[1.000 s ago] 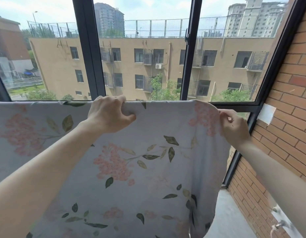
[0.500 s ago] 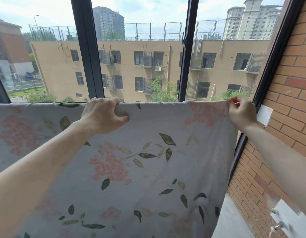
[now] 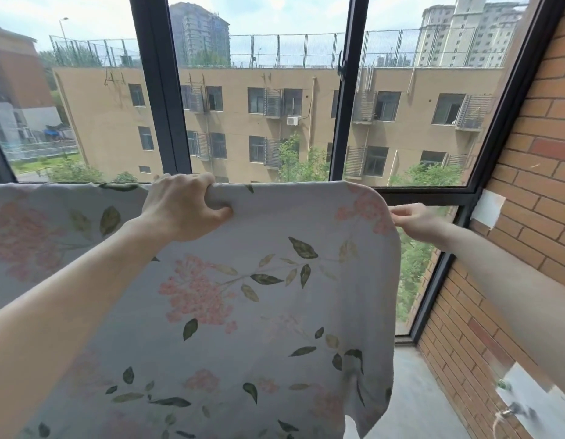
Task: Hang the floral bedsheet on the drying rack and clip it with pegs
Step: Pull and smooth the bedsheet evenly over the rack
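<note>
The floral bedsheet [image 3: 274, 312], pale grey with pink blossoms and green leaves, hangs across the view in front of the window. Its top edge runs level from the far left to a rounded right corner. My left hand [image 3: 183, 207] grips the top fold of the sheet near the middle, thumb under and fingers curled over. My right hand [image 3: 414, 221] is at the sheet's right edge just below the corner, fingertips touching or pinching the hem; the sheet hides the contact. The drying rack is hidden under the sheet. No pegs are in view.
A black-framed window [image 3: 347, 122] fills the background. A red brick wall [image 3: 528, 185] stands close on the right with a white patch [image 3: 488, 209] on it. Grey floor [image 3: 411, 403] shows at the lower right.
My right hand has dropped from the sheet's top right corner to its side edge, and the corner now droops rounded. My left hand keeps its grip on the top fold.
</note>
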